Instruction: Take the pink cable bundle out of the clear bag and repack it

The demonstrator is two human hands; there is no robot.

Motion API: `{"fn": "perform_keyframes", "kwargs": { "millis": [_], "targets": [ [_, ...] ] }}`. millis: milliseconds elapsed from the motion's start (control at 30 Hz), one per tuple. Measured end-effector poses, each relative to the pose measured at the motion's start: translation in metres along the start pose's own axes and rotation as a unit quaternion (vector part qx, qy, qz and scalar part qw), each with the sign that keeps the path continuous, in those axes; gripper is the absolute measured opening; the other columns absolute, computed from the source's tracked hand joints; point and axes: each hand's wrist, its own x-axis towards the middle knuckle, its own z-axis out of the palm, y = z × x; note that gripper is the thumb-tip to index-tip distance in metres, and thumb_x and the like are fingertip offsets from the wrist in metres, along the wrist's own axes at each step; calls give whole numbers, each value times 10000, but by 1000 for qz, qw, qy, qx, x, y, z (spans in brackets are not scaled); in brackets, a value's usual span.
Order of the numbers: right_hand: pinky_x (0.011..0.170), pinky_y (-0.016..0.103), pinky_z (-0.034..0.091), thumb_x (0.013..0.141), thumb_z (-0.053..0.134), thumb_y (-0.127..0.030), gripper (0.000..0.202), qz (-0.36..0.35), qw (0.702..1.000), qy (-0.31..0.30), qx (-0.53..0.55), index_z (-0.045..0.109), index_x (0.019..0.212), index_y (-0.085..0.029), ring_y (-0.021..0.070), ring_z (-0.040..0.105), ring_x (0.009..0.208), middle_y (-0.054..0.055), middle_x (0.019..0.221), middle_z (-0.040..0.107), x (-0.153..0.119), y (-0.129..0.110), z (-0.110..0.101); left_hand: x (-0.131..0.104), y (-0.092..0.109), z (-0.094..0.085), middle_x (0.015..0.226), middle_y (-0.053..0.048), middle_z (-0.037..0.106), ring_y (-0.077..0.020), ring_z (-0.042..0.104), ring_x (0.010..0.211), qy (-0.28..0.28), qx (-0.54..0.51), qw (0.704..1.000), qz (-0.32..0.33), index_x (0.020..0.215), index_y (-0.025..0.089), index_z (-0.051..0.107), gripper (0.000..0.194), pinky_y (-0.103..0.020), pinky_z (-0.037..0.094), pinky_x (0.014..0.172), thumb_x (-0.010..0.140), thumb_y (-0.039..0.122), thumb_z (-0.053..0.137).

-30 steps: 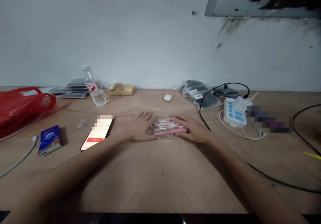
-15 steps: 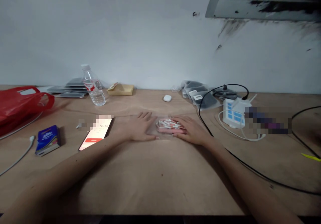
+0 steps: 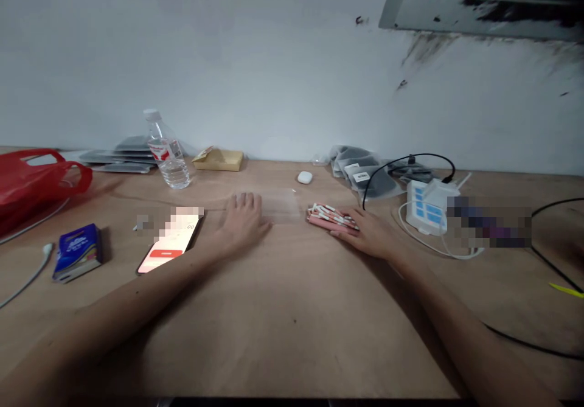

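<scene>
A bundle of pink and white sticks (image 3: 332,217) lies on the wooden table, with the fingers of my right hand (image 3: 368,233) wrapped round its right end. To its left, a clear plastic sleeve (image 3: 281,205) is flat on the tabletop. My left hand (image 3: 245,221) rests palm down at the sleeve's left edge, fingers spread a little and nothing gripped in them. The bundle and the sleeve are apart or barely touching.
A lit phone (image 3: 173,240), a blue packet (image 3: 78,252) and a red bag (image 3: 36,182) are on the left. Behind stand a bottle (image 3: 168,154), a cardboard tray (image 3: 219,159) and a white case (image 3: 305,177). Dark pouches (image 3: 362,173) and a power strip (image 3: 425,207) with cables lie right.
The bundle has moved right with my right hand and is out of the clear sleeve. My left hand has shifted left and slightly up, and the sleeve now lies flat.
</scene>
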Motion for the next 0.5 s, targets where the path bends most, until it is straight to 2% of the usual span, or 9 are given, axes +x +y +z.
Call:
{"fn": "perform_keyframes", "kwargs": {
  "millis": [100, 167, 233, 367, 433, 500],
  "targets": [
    [926, 484, 524, 821, 674, -523, 535, -71, 996, -6, 53, 617, 1246, -202, 350, 657, 1102, 152, 1242, 681, -2, 7, -4, 4, -1, 6, 1407, -253, 505, -350, 426, 1344, 25, 1, 1000, 8, 1313, 9, 494, 477, -477, 316, 1111, 972, 342, 517],
    [915, 475, 530, 774, 723, -495, 521, -103, 991, 2, 88, 636, 1204, -214, 335, 667, 1074, 132, 1202, 698, -2, 8, -5, 7, 1, 8, 1339, -219, 563, -335, 492, 1265, 43, 6, 999, 6, 1227, 57, 566, 327, -465, 376, 1045, 976, 246, 478],
    [910, 471, 532, 748, 748, -461, 503, -119, 986, 13, 116, 643, 1178, -222, 327, 672, 1063, 120, 1179, 706, -3, 6, -3, 11, 2, 10, 1257, -191, 615, -331, 548, 1170, 47, 4, 999, 0, 1149, 99, 615, 256, -463, 427, 965, 973, 199, 458],
    [927, 498, 518, 731, 778, -431, 509, -140, 981, 18, 135, 633, 1177, -233, 332, 669, 1081, 110, 1188, 712, -5, -9, 3, 15, 2, 12, 1212, -185, 649, -326, 571, 1146, 36, -11, 999, 23, 1131, 110, 634, 260, -447, 459, 923, 971, 151, 433],
    [946, 515, 504, 733, 787, -449, 534, -157, 977, 20, 144, 625, 1194, -233, 341, 659, 1109, 114, 1220, 708, -5, -23, 6, 15, 0, 14, 1231, -179, 651, -303, 569, 1183, 38, -26, 998, 39, 1233, 95, 587, 306, -425, 460, 958, 987, 181, 427],
    [965, 517, 492, 740, 782, -442, 559, -179, 971, 20, 157, 612, 1229, -231, 341, 647, 1140, 122, 1252, 698, -3, -42, 10, 15, -2, 15, 1335, -189, 606, -283, 530, 1280, 52, -69, 995, 58, 1381, 69, 471, 413, -410, 443, 1020, 1012, 244, 407]
  ]
}}
